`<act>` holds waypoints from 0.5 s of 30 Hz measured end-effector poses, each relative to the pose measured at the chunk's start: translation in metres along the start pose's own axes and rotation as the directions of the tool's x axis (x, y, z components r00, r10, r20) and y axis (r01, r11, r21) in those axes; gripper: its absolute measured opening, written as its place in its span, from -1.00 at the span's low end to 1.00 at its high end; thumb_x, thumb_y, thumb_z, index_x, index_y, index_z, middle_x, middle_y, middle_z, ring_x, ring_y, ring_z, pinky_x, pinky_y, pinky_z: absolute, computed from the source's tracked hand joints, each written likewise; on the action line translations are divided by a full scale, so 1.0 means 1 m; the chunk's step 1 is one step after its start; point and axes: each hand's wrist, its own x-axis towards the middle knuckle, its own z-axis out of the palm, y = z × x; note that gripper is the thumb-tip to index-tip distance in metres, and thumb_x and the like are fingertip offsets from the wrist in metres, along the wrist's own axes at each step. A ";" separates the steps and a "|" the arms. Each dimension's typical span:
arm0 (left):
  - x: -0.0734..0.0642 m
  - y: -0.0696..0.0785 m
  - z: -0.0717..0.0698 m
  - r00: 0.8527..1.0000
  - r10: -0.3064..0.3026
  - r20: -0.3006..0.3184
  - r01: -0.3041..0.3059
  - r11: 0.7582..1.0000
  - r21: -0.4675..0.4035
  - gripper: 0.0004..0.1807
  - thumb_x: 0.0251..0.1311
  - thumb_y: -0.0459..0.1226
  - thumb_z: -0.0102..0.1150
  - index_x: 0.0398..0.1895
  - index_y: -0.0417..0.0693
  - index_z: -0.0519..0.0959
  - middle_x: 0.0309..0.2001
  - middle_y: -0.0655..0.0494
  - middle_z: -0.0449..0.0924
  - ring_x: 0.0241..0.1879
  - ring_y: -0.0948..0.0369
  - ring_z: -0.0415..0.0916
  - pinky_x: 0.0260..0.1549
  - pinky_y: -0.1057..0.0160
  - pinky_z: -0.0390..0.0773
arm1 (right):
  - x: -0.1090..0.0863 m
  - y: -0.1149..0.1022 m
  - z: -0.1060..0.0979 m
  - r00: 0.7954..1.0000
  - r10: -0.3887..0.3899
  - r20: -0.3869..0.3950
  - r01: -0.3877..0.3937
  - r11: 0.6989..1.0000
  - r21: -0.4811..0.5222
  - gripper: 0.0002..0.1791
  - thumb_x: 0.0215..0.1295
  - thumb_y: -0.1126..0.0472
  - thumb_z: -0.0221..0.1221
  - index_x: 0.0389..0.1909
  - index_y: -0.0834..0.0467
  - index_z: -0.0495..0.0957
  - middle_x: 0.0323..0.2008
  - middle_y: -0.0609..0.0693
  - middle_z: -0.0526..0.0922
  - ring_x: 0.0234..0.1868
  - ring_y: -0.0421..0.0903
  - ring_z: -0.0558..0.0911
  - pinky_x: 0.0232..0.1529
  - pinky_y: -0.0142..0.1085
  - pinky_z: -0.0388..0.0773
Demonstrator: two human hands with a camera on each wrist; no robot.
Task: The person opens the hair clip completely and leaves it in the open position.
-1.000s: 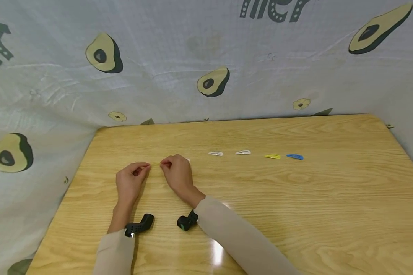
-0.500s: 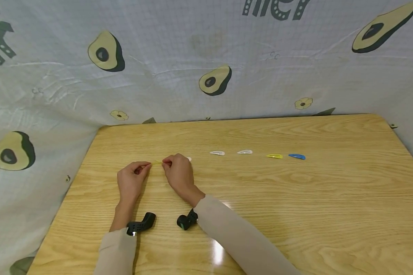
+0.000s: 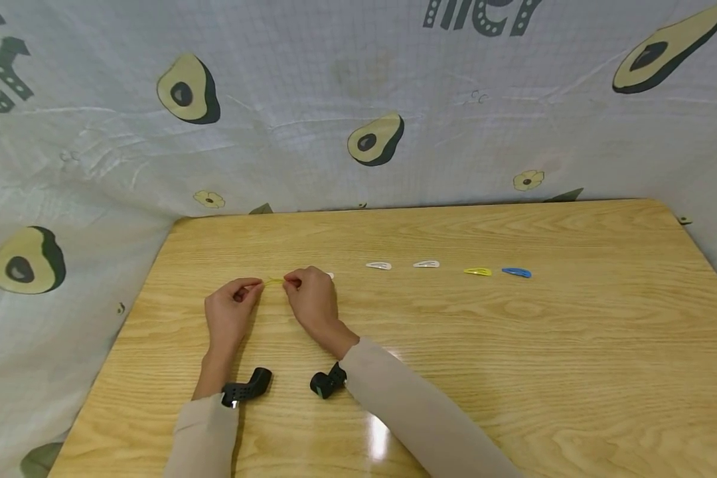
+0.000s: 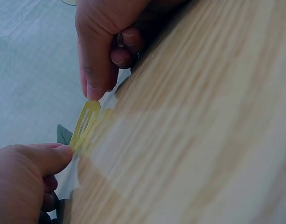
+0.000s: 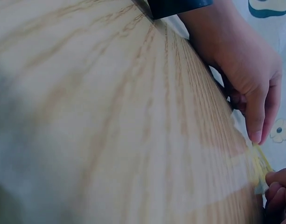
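Between my two hands is a yellow snap hair clip (image 3: 274,281), close over the table's left part. My left hand (image 3: 230,315) pinches its left end between thumb and fingertip. At the other end, the fingertips of my right hand (image 3: 312,300) pinch it. The left wrist view shows the clip (image 4: 86,120) slanting from one hand to the other, its slots visible. In the right wrist view, the clip (image 5: 262,163) appears near the right edge. A white hair clip (image 3: 331,275) peeks out beside the right hand, mostly hidden by it.
To the right, in a loose row across the wooden table (image 3: 514,358), lie a white clip (image 3: 379,265), another white clip (image 3: 426,264), a yellow clip (image 3: 477,271) and a blue clip (image 3: 516,272). A pale curtain (image 3: 287,86) with avocado prints hangs behind the table.
The yellow clip between the fingertips shows more, as a wider shape than the thin line before. Both hands keep their pinch and nearly the same place; the head view has shifted slightly.
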 end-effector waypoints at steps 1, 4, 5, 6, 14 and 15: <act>-0.001 0.001 0.000 1.000 -0.011 -0.003 0.011 1.000 -0.013 -0.89 0.13 -0.33 0.34 -0.33 -0.21 0.73 -0.58 -0.01 0.58 -0.63 0.36 0.35 -0.64 0.52 0.27 | -0.001 0.000 0.000 1.000 0.002 0.004 -0.002 1.000 0.012 -0.91 0.24 0.19 0.29 -0.31 0.09 0.73 -0.48 -0.14 0.60 -0.50 -0.32 0.52 -0.50 -0.54 0.39; -0.002 0.004 -0.001 0.998 -0.050 -0.026 0.048 0.996 -0.072 -0.88 0.13 -0.33 0.34 -0.30 -0.21 0.72 -0.58 0.00 0.55 -0.63 0.35 0.35 -0.64 0.51 0.28 | -0.003 -0.001 -0.002 1.000 0.001 0.016 -0.002 0.999 0.046 -0.94 0.23 0.21 0.30 -0.34 0.10 0.72 -0.50 -0.15 0.59 -0.50 -0.32 0.51 -0.48 -0.53 0.40; -0.003 0.006 -0.001 0.998 -0.060 -0.034 0.056 0.994 -0.095 -0.88 0.13 -0.34 0.34 -0.29 -0.21 0.72 -0.57 0.00 0.54 -0.62 0.35 0.35 -0.63 0.51 0.29 | -0.003 -0.001 -0.002 1.000 0.001 0.020 -0.002 0.998 0.059 -0.94 0.22 0.22 0.30 -0.35 0.11 0.71 -0.50 -0.14 0.58 -0.50 -0.32 0.51 -0.48 -0.53 0.40; -0.003 0.007 -0.001 0.997 -0.068 -0.038 0.063 0.991 -0.121 -0.88 0.13 -0.35 0.34 -0.28 -0.22 0.71 -0.56 -0.01 0.53 -0.61 0.35 0.35 -0.63 0.51 0.30 | -0.004 -0.002 -0.003 1.000 0.003 0.021 -0.005 0.997 0.071 -0.95 0.21 0.23 0.30 -0.35 0.11 0.71 -0.50 -0.14 0.58 -0.50 -0.32 0.51 -0.48 -0.53 0.41; -0.006 0.028 -0.002 0.997 -0.078 -0.001 0.075 0.968 -0.237 -0.80 0.16 -0.32 0.31 -0.18 -0.24 0.69 -0.46 -0.03 0.52 -0.53 0.35 0.41 -0.55 0.51 0.38 | -0.003 -0.005 -0.014 1.000 -0.001 0.000 0.001 0.990 0.139 -0.94 0.18 0.23 0.34 -0.39 0.14 0.68 -0.52 -0.13 0.59 -0.52 -0.32 0.52 -0.48 -0.53 0.43; -0.006 0.032 -0.003 0.997 -0.079 0.007 0.079 0.966 -0.248 -0.80 0.17 -0.31 0.31 -0.18 -0.25 0.68 -0.45 -0.04 0.52 -0.53 0.35 0.42 -0.54 0.51 0.39 | -0.002 -0.005 -0.017 1.000 -0.005 -0.005 0.006 0.989 0.147 -0.93 0.17 0.23 0.34 -0.39 0.15 0.68 -0.52 -0.13 0.59 -0.52 -0.31 0.52 -0.48 -0.53 0.43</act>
